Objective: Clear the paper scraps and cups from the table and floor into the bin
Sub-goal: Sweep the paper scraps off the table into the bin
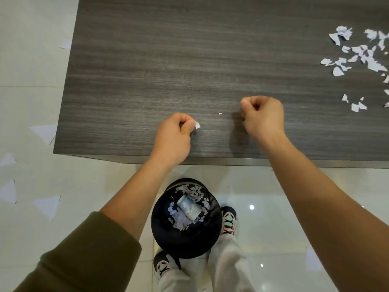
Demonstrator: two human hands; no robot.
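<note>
My L hand (174,134) pinches a light, floppy scrap (197,125) near the desk (189,60) front edge. R hand (263,118) is curled up, can't tell if it's holding anything.

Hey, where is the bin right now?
In the head view the bin stands on the floor at bottom centre, between the person's shoes, just off the near edge of the table.
</note>
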